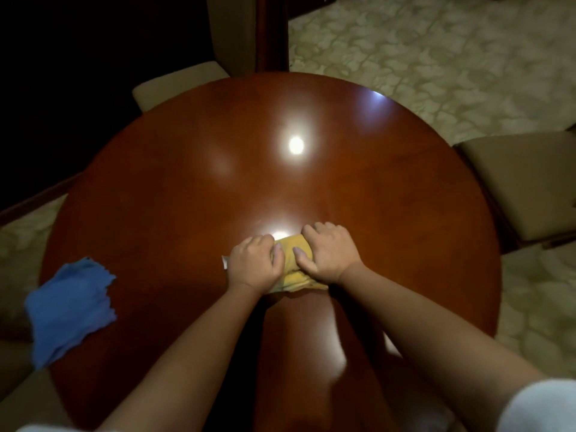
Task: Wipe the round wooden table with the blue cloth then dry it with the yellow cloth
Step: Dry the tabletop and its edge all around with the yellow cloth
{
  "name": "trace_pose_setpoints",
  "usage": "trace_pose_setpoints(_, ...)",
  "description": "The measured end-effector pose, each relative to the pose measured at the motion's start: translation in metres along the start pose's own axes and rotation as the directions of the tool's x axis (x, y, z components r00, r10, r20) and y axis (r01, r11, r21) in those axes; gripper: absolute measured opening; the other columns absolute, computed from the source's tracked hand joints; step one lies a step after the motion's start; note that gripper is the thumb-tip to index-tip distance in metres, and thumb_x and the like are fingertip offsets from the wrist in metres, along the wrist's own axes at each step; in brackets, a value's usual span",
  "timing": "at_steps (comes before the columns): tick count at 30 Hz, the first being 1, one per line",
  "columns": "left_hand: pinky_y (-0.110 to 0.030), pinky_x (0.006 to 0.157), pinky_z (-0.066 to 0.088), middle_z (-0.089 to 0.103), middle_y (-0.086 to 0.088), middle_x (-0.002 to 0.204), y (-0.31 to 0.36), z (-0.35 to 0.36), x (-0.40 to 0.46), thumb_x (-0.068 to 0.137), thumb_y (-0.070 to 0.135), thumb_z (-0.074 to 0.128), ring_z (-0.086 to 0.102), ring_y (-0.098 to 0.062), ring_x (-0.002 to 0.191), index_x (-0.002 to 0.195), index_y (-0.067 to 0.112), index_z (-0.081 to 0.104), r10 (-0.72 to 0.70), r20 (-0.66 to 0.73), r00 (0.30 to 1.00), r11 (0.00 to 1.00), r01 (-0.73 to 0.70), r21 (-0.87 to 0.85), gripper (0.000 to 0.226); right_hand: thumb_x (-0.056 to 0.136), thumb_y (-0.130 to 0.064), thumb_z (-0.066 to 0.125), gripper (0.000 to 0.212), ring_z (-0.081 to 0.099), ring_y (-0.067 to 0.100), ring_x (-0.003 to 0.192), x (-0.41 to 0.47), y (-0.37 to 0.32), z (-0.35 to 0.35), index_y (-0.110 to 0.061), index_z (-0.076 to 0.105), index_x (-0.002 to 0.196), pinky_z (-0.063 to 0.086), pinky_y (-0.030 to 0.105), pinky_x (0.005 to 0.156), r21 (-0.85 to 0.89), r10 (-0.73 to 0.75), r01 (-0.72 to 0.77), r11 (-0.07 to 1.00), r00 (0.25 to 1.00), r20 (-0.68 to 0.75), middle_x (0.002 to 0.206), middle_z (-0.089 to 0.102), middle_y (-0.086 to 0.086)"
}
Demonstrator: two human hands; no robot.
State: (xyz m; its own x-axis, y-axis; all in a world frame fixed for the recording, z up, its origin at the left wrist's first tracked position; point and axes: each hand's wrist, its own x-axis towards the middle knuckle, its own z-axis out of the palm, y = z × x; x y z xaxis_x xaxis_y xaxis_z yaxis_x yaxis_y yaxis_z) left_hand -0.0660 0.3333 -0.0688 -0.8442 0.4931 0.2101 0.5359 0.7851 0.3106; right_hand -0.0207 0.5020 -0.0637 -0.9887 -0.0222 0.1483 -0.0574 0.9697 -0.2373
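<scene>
The round wooden table (218, 188) is glossy reddish brown and fills the middle of the head view. A bunched yellow cloth (294, 269) lies on it near the centre front. My left hand (254, 265) grips the cloth's left side with curled fingers. My right hand (325, 252) grips its right side, thumb across the top. Most of the cloth is hidden under both hands. The blue cloth (70, 307) lies crumpled at the table's left edge, partly hanging over it, well apart from both hands.
Beige upholstered chairs stand around the table: one at the right (523, 182), one at the far left (180, 85), one at the lower left (21, 391). A dark wooden post (271, 32) rises behind the table. Patterned pale carpet (436, 57) surrounds it.
</scene>
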Motion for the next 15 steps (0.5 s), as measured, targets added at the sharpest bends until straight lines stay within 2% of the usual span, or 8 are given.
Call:
trace_pose_setpoints(4,-0.027,0.042,0.038,0.053,-0.008,0.052,0.013,-0.013,-0.058,0.08,0.03,0.039,0.054,-0.03,0.047,0.056,0.01,0.051,0.039,0.03,0.999,0.999,-0.039,0.009,0.034,0.079,-0.053,0.038,0.044,0.054,0.031,0.059,-0.062,-0.029,-0.006,-0.012,0.055,0.076,0.031,0.032,0.055,0.018,0.024,-0.025,1.0,0.999,0.025,0.067,0.055,0.009)
trace_pose_setpoints(7,-0.027,0.042,0.038,0.056,-0.008,0.052,0.022,-0.025,-0.095,0.08,0.033,0.036,0.056,-0.031,0.048,0.057,0.009,0.054,0.045,0.065,0.997,0.999,-0.046,0.006,0.038,0.08,-0.057,0.027,0.055,0.056,0.033,0.07,-0.095,-0.045,-0.014,-0.011,0.056,0.083,0.029,0.034,0.06,0.022,0.021,-0.024,0.999,0.994,0.103,0.076,0.058,0.011)
trace_pose_setpoints(10,-0.033,0.056,0.041,0.065,-0.013,0.073,0.033,-0.04,-0.12,0.083,0.041,0.023,0.062,-0.034,0.072,0.073,0.007,0.062,0.007,0.198,0.98,1.0,-0.007,-0.001,0.053,0.077,-0.062,0.016,0.064,0.056,0.033,0.079,-0.122,-0.06,-0.021,-0.012,0.055,0.088,0.035,0.037,0.066,0.041,0.032,-0.04,0.998,0.985,0.17,0.083,0.059,0.012)
trace_pose_setpoints(12,-0.035,0.065,0.041,0.067,-0.012,0.086,0.033,-0.041,-0.135,0.083,0.043,0.018,0.061,-0.033,0.086,0.083,0.009,0.063,0.013,0.236,0.972,0.999,-0.022,0.037,0.057,0.076,-0.062,0.015,0.065,0.056,0.032,0.08,-0.14,-0.069,-0.023,-0.012,0.054,0.088,0.033,0.036,0.066,0.046,0.043,-0.052,0.998,0.981,0.188,0.083,0.059,0.011)
trace_pose_setpoints(13,-0.034,0.065,0.041,0.067,-0.012,0.086,0.033,-0.043,-0.143,0.083,0.044,0.015,0.061,-0.032,0.085,0.082,0.009,0.063,0.017,0.242,0.97,0.999,-0.025,0.03,0.059,0.077,-0.061,0.017,0.063,0.056,0.033,0.078,-0.149,-0.074,-0.023,-0.012,0.054,0.086,0.032,0.035,0.064,0.048,0.047,-0.057,0.997,0.982,0.181,0.081,0.058,0.011)
trace_pose_setpoints(15,-0.033,0.057,0.042,0.065,-0.01,0.072,0.037,-0.049,-0.163,0.081,0.045,0.018,0.062,-0.032,0.072,0.071,0.01,0.06,0.038,0.226,0.973,0.999,-0.041,0.007,0.056,0.081,-0.057,0.029,0.051,0.055,0.033,0.067,-0.171,-0.083,-0.019,-0.012,0.053,0.077,0.03,0.034,0.059,0.055,0.045,-0.051,0.997,0.993,0.11,0.071,0.055,0.01)
